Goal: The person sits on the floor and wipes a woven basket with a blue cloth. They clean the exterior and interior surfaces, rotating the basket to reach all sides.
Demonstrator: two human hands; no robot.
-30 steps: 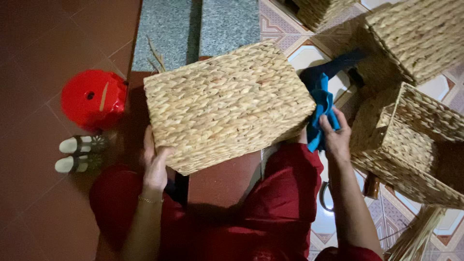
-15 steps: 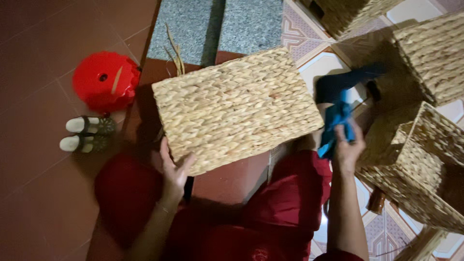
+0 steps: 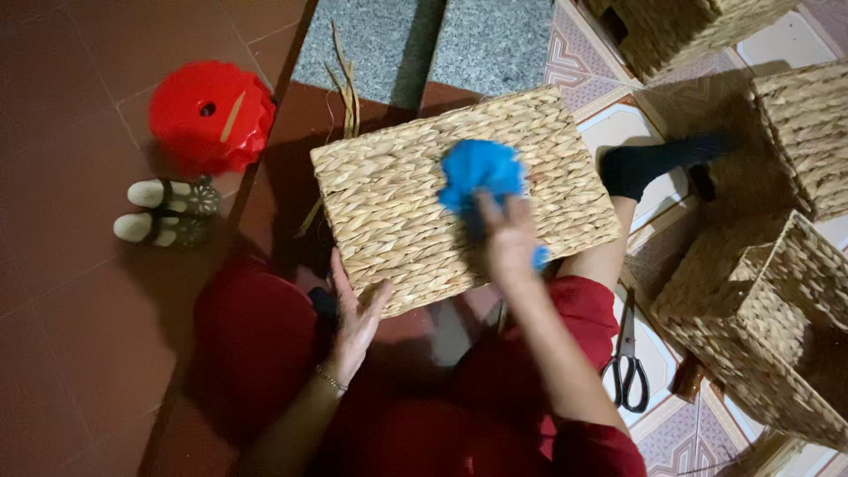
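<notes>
A rectangular woven straw basket (image 3: 397, 203) rests bottom-up across my lap, over my red trousers. My left hand (image 3: 353, 314) grips its near left edge, fingers spread against the weave. My right hand (image 3: 508, 238) presses a bright blue cloth (image 3: 480, 172) onto the middle of the basket's upturned base. My black-socked foot (image 3: 658, 163) sticks out to the right of the basket.
A red plastic stool (image 3: 210, 115) and a pair of sandals (image 3: 168, 212) lie on the brown tiles at left. Scissors (image 3: 625, 367) lie on the patterned floor by my right thigh. More woven baskets (image 3: 768, 318) stand at right and top right. Loose straw stalks (image 3: 344, 84) lie behind the basket.
My right hand has swung left from beside the basket, carrying the blue cloth onto the basket's base. The left hand has kept hold of the near edge.
</notes>
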